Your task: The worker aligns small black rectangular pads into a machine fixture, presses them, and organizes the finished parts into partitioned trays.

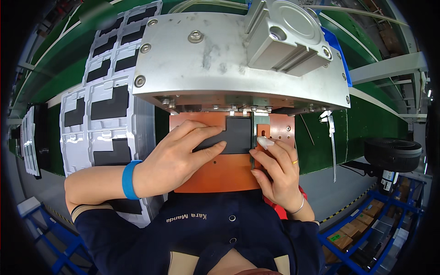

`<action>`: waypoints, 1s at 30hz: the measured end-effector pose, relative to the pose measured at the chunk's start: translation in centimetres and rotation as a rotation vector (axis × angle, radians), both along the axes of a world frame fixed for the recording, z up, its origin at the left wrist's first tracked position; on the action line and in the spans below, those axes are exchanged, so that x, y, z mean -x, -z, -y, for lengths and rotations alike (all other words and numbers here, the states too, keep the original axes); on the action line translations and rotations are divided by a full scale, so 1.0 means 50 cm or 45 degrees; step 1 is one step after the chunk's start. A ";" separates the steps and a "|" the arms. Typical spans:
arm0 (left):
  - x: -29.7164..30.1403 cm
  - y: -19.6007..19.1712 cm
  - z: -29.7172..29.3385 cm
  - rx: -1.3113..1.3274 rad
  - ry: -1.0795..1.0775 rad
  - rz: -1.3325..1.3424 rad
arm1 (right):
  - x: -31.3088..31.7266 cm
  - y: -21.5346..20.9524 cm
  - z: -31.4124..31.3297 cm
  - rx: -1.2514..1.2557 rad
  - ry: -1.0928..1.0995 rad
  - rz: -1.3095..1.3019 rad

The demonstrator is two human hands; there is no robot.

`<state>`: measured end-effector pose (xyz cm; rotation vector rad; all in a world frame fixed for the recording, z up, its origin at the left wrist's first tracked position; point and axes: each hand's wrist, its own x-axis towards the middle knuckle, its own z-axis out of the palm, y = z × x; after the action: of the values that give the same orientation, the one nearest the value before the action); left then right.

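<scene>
Panel (239,142), dark and flat, lies on the orange plate (217,176) beneath our left hand (178,153), thumb and fingers resting apart on it. Our right hand (278,170) touches the metal strip (254,132) right of that grip; whether it pinches, we cannot tell. We judge the panel light, stiff, easily scuffed, best taken by its edges beyond our left fingertips.

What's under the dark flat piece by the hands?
The orange plate shows along the near edge of the dark flat piece, so the piece probably lies on it. Directly underneath is covered; the left hand hides part of the piece too.
</scene>
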<state>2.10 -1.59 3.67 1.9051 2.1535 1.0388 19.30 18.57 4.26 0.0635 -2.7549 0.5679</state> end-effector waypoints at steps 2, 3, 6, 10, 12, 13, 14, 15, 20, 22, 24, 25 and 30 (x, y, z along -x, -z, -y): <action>0.003 -0.005 0.000 0.004 -0.001 -0.009 | -0.002 -0.003 0.004 -0.038 -0.011 0.013; 0.004 -0.007 0.000 0.002 -0.003 -0.019 | -0.002 -0.005 0.005 -0.034 -0.007 0.016; 0.002 -0.005 0.005 0.052 -0.029 0.070 | -0.002 -0.007 0.008 -0.046 -0.014 0.051; 0.000 -0.008 0.006 0.067 -0.040 0.085 | -0.005 -0.010 0.010 -0.032 -0.030 0.069; -0.002 -0.009 0.006 0.066 -0.037 0.079 | -0.008 -0.013 0.010 -0.025 -0.038 0.084; -0.002 -0.011 0.005 0.068 -0.039 0.084 | -0.010 -0.015 0.010 -0.034 -0.032 0.093; -0.003 -0.012 0.004 0.070 -0.031 0.037 | -0.011 -0.017 0.010 -0.042 -0.027 0.102; -0.003 -0.014 0.004 0.072 -0.022 -0.011 | -0.013 -0.018 0.010 -0.040 -0.029 0.105; -0.006 -0.018 0.005 0.079 -0.020 -0.026 | -0.019 -0.024 0.010 -0.140 -0.092 0.146; -0.007 -0.019 0.004 0.076 -0.019 -0.038 | -0.021 -0.027 0.010 -0.142 -0.094 0.161; -0.013 -0.020 0.009 0.104 -0.021 -0.033 | -0.022 -0.031 0.011 -0.143 -0.099 0.174; -0.013 -0.020 0.010 0.107 -0.021 -0.031 | -0.022 -0.034 0.012 -0.146 -0.094 0.180; -0.014 -0.024 0.016 0.127 -0.004 -0.049 | -0.044 -0.029 0.009 -0.118 -0.076 0.068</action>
<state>2.78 -2.40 4.90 1.8932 2.1855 0.8846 21.48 18.13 5.73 0.1551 -2.8389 0.4630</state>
